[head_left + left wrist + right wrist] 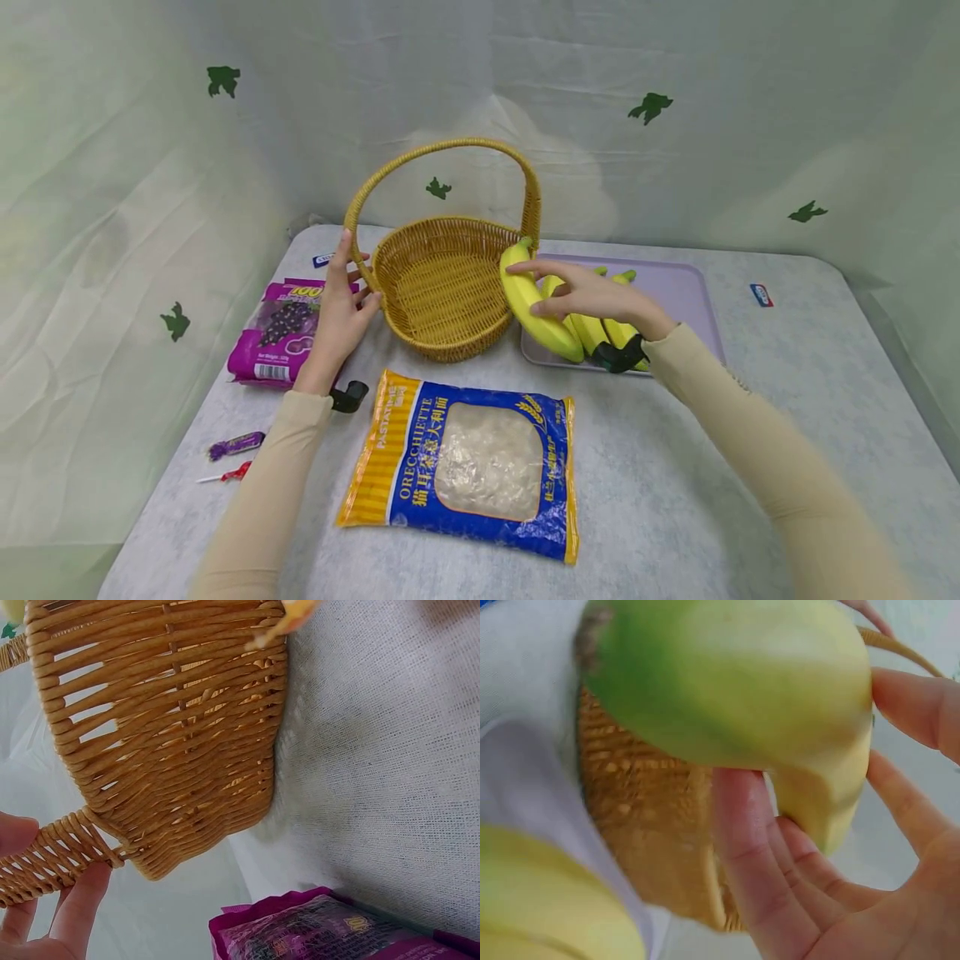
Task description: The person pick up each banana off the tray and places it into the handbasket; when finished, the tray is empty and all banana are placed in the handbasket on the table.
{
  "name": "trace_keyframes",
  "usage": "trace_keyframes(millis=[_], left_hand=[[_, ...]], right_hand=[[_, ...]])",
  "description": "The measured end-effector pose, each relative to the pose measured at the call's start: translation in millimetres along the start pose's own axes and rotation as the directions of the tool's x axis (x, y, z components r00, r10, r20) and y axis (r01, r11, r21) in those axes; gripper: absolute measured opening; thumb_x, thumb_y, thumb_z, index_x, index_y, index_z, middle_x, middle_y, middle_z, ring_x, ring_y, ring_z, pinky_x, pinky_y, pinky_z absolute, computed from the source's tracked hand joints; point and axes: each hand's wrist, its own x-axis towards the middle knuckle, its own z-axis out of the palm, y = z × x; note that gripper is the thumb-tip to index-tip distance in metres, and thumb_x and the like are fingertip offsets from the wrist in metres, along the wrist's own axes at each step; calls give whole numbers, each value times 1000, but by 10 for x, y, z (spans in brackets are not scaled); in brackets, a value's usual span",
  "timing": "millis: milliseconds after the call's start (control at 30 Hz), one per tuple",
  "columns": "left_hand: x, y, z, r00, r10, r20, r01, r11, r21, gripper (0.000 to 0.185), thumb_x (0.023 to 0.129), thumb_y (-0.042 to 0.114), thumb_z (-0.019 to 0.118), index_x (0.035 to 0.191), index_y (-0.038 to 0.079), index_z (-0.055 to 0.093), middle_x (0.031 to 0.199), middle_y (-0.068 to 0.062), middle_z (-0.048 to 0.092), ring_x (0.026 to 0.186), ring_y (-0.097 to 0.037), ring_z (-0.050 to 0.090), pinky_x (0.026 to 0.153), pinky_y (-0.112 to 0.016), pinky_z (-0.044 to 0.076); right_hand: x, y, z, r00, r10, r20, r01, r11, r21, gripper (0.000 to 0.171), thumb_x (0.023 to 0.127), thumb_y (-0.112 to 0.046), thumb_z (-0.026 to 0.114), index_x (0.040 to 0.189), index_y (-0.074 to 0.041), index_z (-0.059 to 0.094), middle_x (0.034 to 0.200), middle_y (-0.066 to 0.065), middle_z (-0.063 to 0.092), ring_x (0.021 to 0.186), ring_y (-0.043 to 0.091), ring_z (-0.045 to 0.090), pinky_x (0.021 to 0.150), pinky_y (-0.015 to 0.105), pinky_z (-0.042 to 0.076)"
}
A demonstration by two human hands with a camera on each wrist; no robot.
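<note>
Work is judged to be at an early transfer stage, all places being taken from the wicker basket (450, 292). The right hand (585, 292) pinches one yellow banana (527, 298) between thumb and fingers; that fruit is at the basket's right rim, upright and leaning, not inside. Whether it touches the rim cannot be confirmed. The left hand (343, 312) grips the handle (467, 142) low on the basket's left side, thumb and fingers on opposite faces. The hands are apart, with the basket between them. Completed: banana grasped, basket held. Outstanding, in this judgement: placing or releasing that banana, and dealing with the other bananas (588, 333) on the lavender tray (678, 292) just right of the basket; their exact count is obscured. No fruit is seen within the basket. Also noted: a pasta bag (487, 462) in front of the basket and a purple grape packet (281, 333) to its left, neither in hand.
</note>
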Motion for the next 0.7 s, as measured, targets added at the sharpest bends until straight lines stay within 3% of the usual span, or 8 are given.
trace_keyframes(millis=[233, 367, 567, 700], left_hand=[[3, 5, -1, 1000, 10, -3, -10, 1000, -2, 97, 87, -13, 57, 151, 41, 8, 140, -24, 31, 117, -44, 49, 90, -58, 49], [0, 0, 6, 1000, 20, -2, -20, 1000, -13, 100, 86, -14, 58, 151, 44, 9, 139, -25, 32, 115, -46, 50, 89, -59, 49], [-7, -8, -1, 1000, 18, 3, -18, 1000, -11, 102, 85, -15, 58, 150, 46, 8, 137, -25, 32, 116, -47, 49, 89, -60, 48], [-6, -16, -9, 1000, 17, 6, -17, 1000, -8, 101, 86, -14, 58, 150, 46, 8, 138, -24, 32, 116, -46, 49, 89, -60, 48]], right_hand=[[377, -113, 120, 999, -46, -1, 46, 999, 2, 58, 94, -23, 61, 147, -27, 38, 141, 5, 36, 73, 27, 53, 65, 34, 51], [585, -143, 187, 999, -44, -17, 45, 999, 30, 58, 93, -22, 61, 147, -27, 39, 138, 8, 38, 72, 23, 52, 64, 38, 52], [919, -212, 334, 998, -42, -53, 44, 998, 46, 58, 93, -20, 60, 148, -23, 38, 133, 10, 43, 95, 21, 52, 75, 49, 53], [1140, -236, 452, 997, -18, -70, 22, 998, 58, 58, 93, -18, 59, 148, -21, 38, 125, 14, 46, 87, 21, 55, 74, 46, 55]])
